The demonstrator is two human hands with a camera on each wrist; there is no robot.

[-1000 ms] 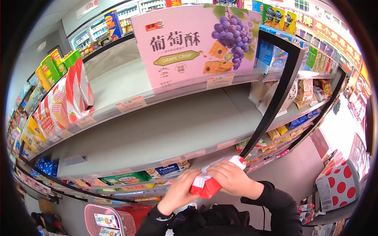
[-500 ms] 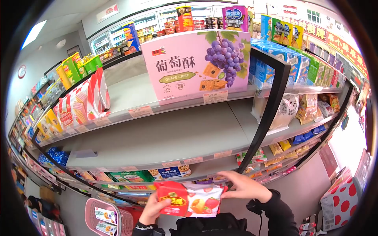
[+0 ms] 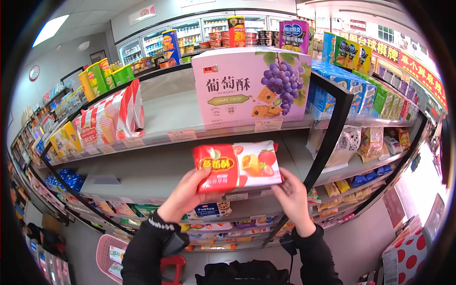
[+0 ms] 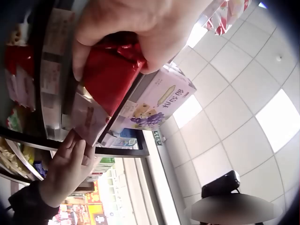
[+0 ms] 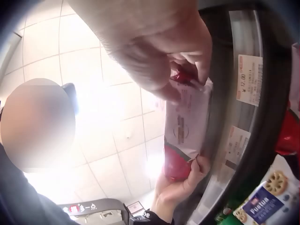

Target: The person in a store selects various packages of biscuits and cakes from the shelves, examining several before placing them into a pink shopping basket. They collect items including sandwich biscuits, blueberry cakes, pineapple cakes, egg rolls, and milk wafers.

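Snack packet [image 3: 237,165] — red-and-white, level before grey shelf [image 3: 156,173]; left hand [image 3: 187,192] grips red end, right hand [image 3: 290,190] pinches white end.

Grape crisp box [image 3: 251,88] on shelf [image 3: 161,114]

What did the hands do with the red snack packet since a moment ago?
The snack packet went up, from low by the person's body to in front of the grey shelf, and it was turned flat so its picture side shows. The left hand still grips its red end and the right hand still pinches the other end. The grape box did not move.
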